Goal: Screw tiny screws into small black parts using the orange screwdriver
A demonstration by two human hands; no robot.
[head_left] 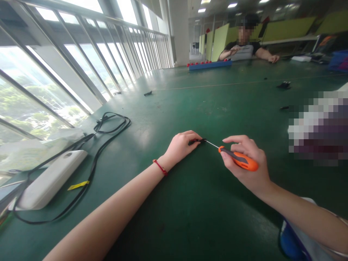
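My left hand [185, 146], with a red bracelet at the wrist, pinches a small black part [196, 141] just above the green table [168, 119]. My right hand [248, 163] holds an orange and grey screwdriver [240, 159] by its handle, thumb below and index finger stretched out over it. The thin metal shaft points left, and its tip meets the right end of the black part. Fingers of my left hand hide much of that part.
At the left lie a white power strip [51, 181] and a looped black cable [98, 154]. Small black pieces [284, 85] sit further back. Across the table, a person [243, 47] sits behind a blue rack [210, 65] with red knobs. A blue object [292, 239] is near my right forearm.
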